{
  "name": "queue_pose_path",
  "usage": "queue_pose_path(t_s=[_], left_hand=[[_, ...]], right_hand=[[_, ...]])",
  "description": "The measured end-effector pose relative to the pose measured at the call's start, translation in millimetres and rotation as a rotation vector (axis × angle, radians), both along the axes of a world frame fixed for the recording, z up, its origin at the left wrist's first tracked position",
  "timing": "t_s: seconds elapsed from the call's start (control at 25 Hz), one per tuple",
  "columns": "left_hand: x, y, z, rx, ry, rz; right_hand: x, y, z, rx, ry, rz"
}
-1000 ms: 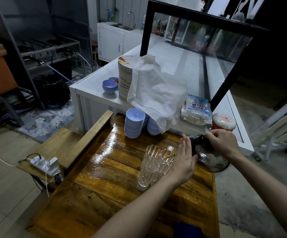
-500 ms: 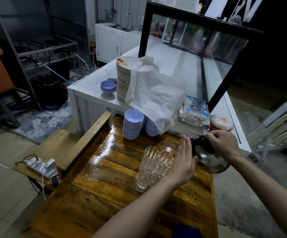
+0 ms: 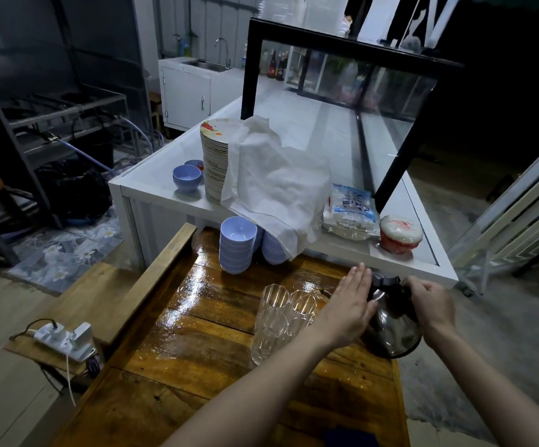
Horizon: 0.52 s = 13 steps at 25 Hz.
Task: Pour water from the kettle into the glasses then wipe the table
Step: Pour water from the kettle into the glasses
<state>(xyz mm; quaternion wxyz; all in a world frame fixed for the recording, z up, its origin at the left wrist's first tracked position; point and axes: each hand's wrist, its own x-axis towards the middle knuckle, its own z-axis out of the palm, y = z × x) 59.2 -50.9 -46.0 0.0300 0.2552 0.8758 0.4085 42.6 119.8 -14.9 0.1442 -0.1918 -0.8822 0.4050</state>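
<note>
- The right hand [image 3: 431,306] is curled around the dark handle on the right side of the kettle [image 3: 390,324], fingers closed on it.
- The left hand [image 3: 347,304] is flat, fingers straight and together, its palm laid against the kettle's left flank just below the black lid.
- The kettle, shiny metal, sits between the two hands at the far right edge of the wooden tabletop [image 3: 197,333].
- The glasses [image 3: 277,317], clear and ribbed, stand clustered just left of the left hand; its wrist partly covers the nearest one, so their number is unclear.
- The tabletop gleams wet in its far half.
- Stacks of lilac bowls [image 3: 237,245] stand at the tabletop's far end, well beyond the glasses.
- Behind them a white counter [image 3: 152,191] carries a tall stack of plates [image 3: 214,166] draped with a white cloth [image 3: 277,188], a plastic packet [image 3: 350,214] and a red-and-white tub [image 3: 400,233].
- A white power strip [image 3: 64,340] lies on a low wooden bench at left.
</note>
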Motion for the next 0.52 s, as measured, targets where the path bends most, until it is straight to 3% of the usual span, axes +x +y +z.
queue_pose_path(t_s=[0.16, 0.52], left_hand=[[-3, 0, 7, -0.014, 0.057, -0.010], [-4, -36, 3, -0.010, 0.046, 0.092]], right_hand=[[2, 1, -9, -0.128, 0.018, -0.082], [-13, -49, 22, 0.058, 0.091, 0.142]])
